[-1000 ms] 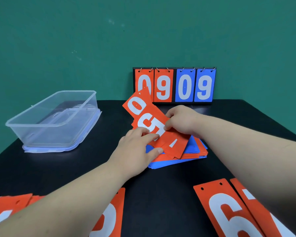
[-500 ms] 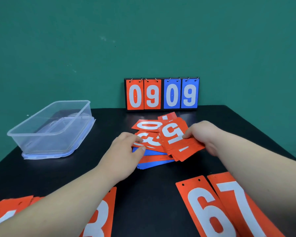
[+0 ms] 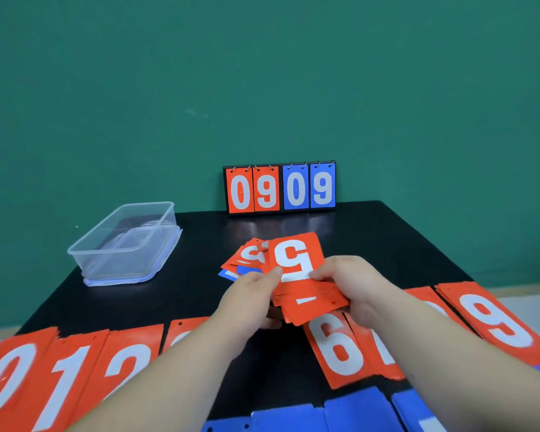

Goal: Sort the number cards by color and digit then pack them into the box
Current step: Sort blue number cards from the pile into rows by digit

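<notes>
Above the black table, my left hand (image 3: 252, 289) and my right hand (image 3: 348, 283) hold a small stack of red number cards (image 3: 306, 296) between them; its top card shows a white 5. Behind the stack lies a loose pile of red and blue cards (image 3: 245, 260). Along the near edge, red cards lie in a row: 0 (image 3: 8, 378), 1 (image 3: 69, 378), 2 (image 3: 128, 360), then 6 (image 3: 337, 347) and 9 (image 3: 496, 322); my arms hide parts of others. Blue cards (image 3: 296, 417) lie at the bottom edge. The clear plastic box (image 3: 125, 241) stands at the left, with no cards in it.
A flip scoreboard (image 3: 279, 188) reading 09 in red and 09 in blue stands at the table's back edge against the green wall. The box sits on its lid (image 3: 166, 263). Bare black tabletop (image 3: 387, 244) shows to the right of the loose pile.
My right hand has pulled the red stack off the pile toward me, and my left hand has left the pile and joined it on the stack. The view has tilted down, showing the sorted rows.
</notes>
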